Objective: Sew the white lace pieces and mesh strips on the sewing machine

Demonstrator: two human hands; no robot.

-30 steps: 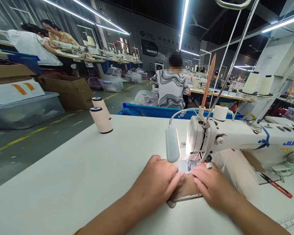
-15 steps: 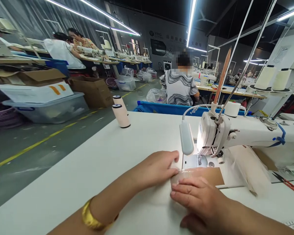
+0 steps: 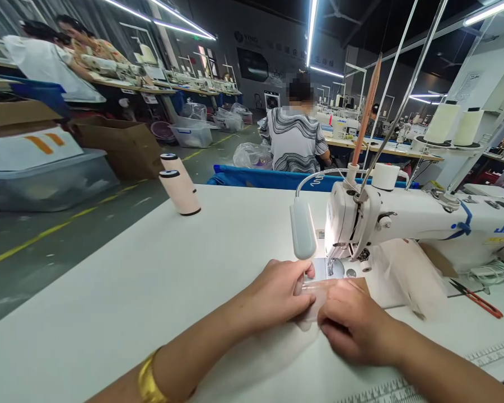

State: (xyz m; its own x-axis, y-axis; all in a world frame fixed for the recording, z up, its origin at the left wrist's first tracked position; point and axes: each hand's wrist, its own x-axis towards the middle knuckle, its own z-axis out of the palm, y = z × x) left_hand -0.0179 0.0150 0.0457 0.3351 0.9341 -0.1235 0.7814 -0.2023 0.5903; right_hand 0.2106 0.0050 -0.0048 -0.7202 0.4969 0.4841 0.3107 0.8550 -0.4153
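A small piece of sheer pale fabric [image 3: 312, 307] lies on the white table just in front of the sewing machine's needle plate [image 3: 319, 267]. My left hand [image 3: 277, 294] grips its left end, thumb and curled fingers closed on it. My right hand [image 3: 357, 316] has its fingers bent and closed on the right part of the same fabric, its fingertips partly hidden. Behind the right knuckles shows the corner of a brown card [image 3: 364, 285]. The presser foot [image 3: 331, 268] of the white sewing machine [image 3: 420, 215] is just beyond both hands, lit by a lamp [image 3: 303, 229].
Two pale thread cones [image 3: 180, 193] stand at the table's far left. More sheer fabric [image 3: 411, 274] is bunched under the machine arm, with red-handled thread snips [image 3: 479, 299] to its right. A clear ruler [image 3: 386, 392] lies near the front edge. A person [image 3: 296, 134] sits ahead.
My right hand has gone from flat fingers on the fabric to bent, closed fingers, slightly further right. My left hand has closed more on its end. The view has turned right.
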